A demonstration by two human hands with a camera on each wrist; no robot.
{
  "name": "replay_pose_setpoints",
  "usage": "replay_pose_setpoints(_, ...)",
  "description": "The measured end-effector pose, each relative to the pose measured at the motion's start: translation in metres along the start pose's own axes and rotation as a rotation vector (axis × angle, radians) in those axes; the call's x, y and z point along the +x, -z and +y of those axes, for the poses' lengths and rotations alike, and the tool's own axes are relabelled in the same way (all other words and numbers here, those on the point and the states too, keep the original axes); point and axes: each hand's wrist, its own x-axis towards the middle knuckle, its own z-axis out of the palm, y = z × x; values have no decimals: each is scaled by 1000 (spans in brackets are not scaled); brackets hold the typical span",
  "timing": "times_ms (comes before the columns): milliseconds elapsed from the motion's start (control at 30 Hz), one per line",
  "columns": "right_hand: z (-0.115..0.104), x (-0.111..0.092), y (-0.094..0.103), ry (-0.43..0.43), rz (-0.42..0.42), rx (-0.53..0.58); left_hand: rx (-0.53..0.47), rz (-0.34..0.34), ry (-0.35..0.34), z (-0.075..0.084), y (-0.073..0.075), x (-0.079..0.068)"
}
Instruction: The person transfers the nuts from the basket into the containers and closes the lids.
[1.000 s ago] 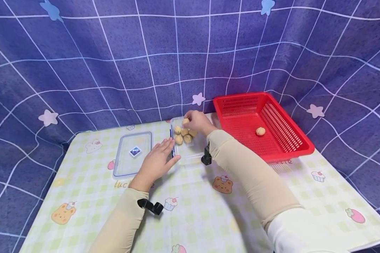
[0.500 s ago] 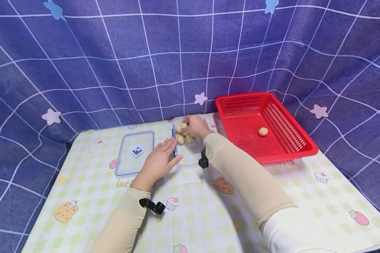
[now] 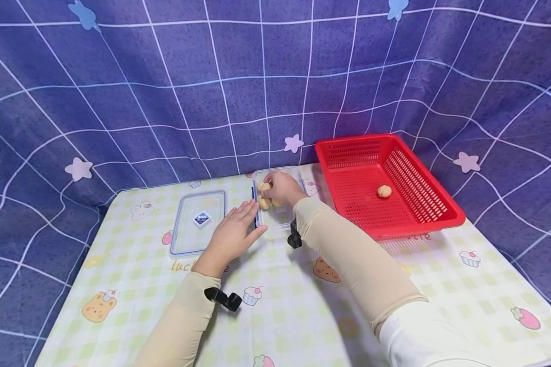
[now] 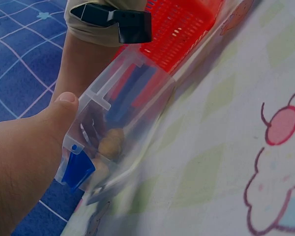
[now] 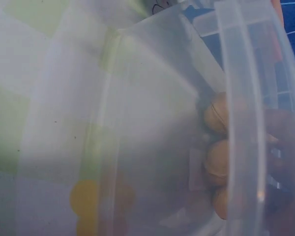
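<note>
A clear plastic food container (image 3: 282,218) with blue side clips stands near the back of the table, several tan walnuts (image 3: 265,204) grouped inside. My right hand (image 3: 283,187) reaches into it from the right, thumb and fingers pinching a walnut (image 3: 263,187) over the others at the left wall. Straight fingers of my left hand (image 3: 231,233) rest against the container's left side by a blue clip (image 4: 78,169). Through the container wall, walnuts (image 5: 217,162) show in the right wrist view; the right fingertips are mostly hidden there.
Left of the container lies its clear lid (image 3: 190,238) with a blue-edged seal and a diamond label. A red perforated basket (image 3: 349,191) stands at the right with one walnut (image 3: 384,191) in it. A blue curtain (image 3: 211,92) hangs behind the checked tablecloth (image 3: 294,316).
My right hand has lowered into the container with the pinched walnut, shifting slightly toward the left wall. My left hand keeps its place against the container. The head view has shifted slightly.
</note>
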Motion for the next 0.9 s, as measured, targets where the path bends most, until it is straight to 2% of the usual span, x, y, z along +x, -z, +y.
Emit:
replay_pose_setpoints(267, 2, -1, -3, 13, -10, -54, -3, 10, -10, 1, 1, 1)
replay_pose_setpoints(600, 3, -1, 2, -7, -1, 13, -1, 1, -10, 1, 1, 2)
replay_pose_setpoints(733, 2, -1, 13, 15, 19, 42, -8, 6, -11, 2, 2, 1)
replay_pose_setpoints(900, -1, -1, 40, 55, 83, 97, -8, 7, -3, 3, 3, 0)
